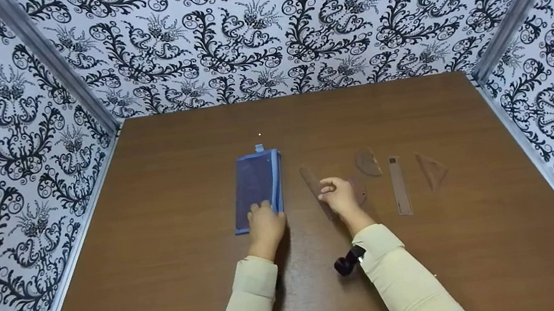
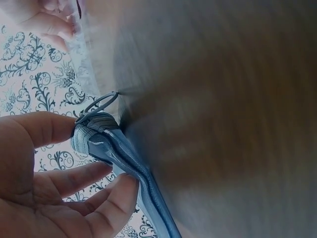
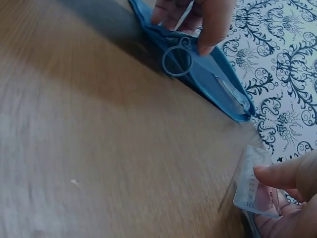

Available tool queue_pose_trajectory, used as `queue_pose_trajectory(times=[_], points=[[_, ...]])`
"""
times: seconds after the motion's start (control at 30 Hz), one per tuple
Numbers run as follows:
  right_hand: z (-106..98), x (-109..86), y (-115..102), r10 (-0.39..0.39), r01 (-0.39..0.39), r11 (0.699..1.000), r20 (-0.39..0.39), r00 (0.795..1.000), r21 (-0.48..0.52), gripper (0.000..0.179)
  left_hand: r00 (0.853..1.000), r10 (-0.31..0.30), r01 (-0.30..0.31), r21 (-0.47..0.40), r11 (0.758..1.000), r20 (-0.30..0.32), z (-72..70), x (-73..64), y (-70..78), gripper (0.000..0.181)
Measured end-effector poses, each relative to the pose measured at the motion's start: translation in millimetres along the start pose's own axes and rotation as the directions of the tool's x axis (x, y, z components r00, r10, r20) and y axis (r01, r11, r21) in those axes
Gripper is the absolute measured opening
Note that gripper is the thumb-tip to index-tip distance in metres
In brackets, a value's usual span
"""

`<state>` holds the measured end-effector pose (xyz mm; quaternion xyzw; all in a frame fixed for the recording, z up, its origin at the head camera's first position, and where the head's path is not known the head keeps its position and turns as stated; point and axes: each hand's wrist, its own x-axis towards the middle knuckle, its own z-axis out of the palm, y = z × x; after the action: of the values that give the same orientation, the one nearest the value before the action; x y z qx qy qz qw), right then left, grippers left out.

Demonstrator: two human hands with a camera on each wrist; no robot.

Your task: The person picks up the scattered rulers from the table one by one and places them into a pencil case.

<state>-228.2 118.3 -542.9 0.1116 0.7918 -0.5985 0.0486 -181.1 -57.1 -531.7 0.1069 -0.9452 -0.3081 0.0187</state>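
Note:
A blue zip pouch (image 1: 253, 180) with a dark see-through panel lies left of centre on the table. My left hand (image 1: 267, 226) pinches its near zipped edge; in the left wrist view the thumb is beside the zip's ring pull (image 2: 99, 106) and the fingers curl against the pouch's blue edge (image 2: 143, 178). My right hand (image 1: 340, 196) grips a clear ruler (image 3: 255, 186), thumb on top and fingers beneath. In the head view that ruler (image 1: 312, 185) slants beside the hand, right of the pouch. Another clear piece (image 1: 360, 192), partly hidden, shows behind the right hand.
To the right lie a clear protractor (image 1: 368, 163), a second ruler (image 1: 400, 187) and a triangular set square (image 1: 432, 171). Patterned walls (image 1: 260, 29) border the brown table (image 1: 167, 298) at the back and sides. A black device (image 1: 347, 263) sits at the right wrist.

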Motion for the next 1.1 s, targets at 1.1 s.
queue_pose_trajectory(times=[1.1], points=[[21, 10.3, -17, 0.131, -0.153, 0.949, 0.096, 0.987, 0.276, 0.042, 1.000, -0.008, 0.008, -0.011, 1.000, 0.011, -1.8, -0.3, -1.0, 0.044]])
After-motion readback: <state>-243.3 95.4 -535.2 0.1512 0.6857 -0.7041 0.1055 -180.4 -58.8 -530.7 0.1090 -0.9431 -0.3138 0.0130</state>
